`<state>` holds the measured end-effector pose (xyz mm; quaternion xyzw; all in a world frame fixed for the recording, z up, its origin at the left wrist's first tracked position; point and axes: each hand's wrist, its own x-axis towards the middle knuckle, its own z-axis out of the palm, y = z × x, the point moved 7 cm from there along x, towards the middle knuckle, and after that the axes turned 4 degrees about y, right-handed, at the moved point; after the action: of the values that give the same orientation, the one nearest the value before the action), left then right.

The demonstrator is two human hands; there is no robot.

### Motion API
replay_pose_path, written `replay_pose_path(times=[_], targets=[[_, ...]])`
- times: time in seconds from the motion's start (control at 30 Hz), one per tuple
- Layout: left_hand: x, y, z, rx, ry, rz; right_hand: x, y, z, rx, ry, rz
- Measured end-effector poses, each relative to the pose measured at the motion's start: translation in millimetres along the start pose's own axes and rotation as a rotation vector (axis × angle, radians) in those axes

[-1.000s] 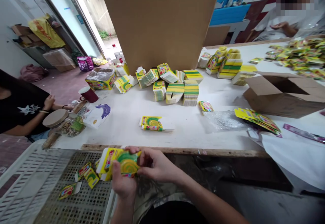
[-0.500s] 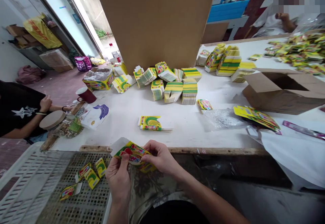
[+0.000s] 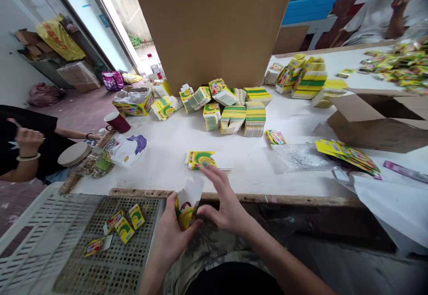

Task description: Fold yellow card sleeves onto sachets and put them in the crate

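A small yellow and green carton (image 3: 186, 205) with a white flap standing up is in front of me, just below the table's wooden edge. My left hand (image 3: 170, 237) grips it from below. My right hand (image 3: 223, 201) pinches its right side with thumb and forefinger while the other fingers stretch toward a short stack of flat cartons (image 3: 200, 159) on the white table (image 3: 167, 152). Several folded cartons (image 3: 122, 228) lie in the white plastic crate (image 3: 40, 241) at my lower left.
Piles of flat cartons (image 3: 234, 112) stand against a tall cardboard sheet (image 3: 214, 27). An open cardboard box (image 3: 377, 116) and a clear bag (image 3: 301, 156) are to the right. A red cup (image 3: 115, 122) and a lidded jar (image 3: 80, 161) sit left, beside a person in black (image 3: 26, 147). Another person (image 3: 388, 14) sits far right.
The carton has turned upright with its white flap raised and sunk lower toward my lap. My right fingers have spread forward. The person on the left has lifted a hand.
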<state>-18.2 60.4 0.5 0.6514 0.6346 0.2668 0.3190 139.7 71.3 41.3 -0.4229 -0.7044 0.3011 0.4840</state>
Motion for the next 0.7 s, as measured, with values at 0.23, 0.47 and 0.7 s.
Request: replay_pose_path(times=[0.23,0.47,0.7], targets=[[-9.8,14.3,6.8,0.153,0.148,0.184,-22.9,44.1,62.5,0.886,-0.179,0.705],[-8.8,15.1,14.5,0.177,0.038,0.159,-29.1,28.9,64.9,1.044,-0.29,0.729],[-10.3,18.9,11.2,0.186,0.062,0.172,-26.4,34.0,62.3,0.885,-0.26,0.609]])
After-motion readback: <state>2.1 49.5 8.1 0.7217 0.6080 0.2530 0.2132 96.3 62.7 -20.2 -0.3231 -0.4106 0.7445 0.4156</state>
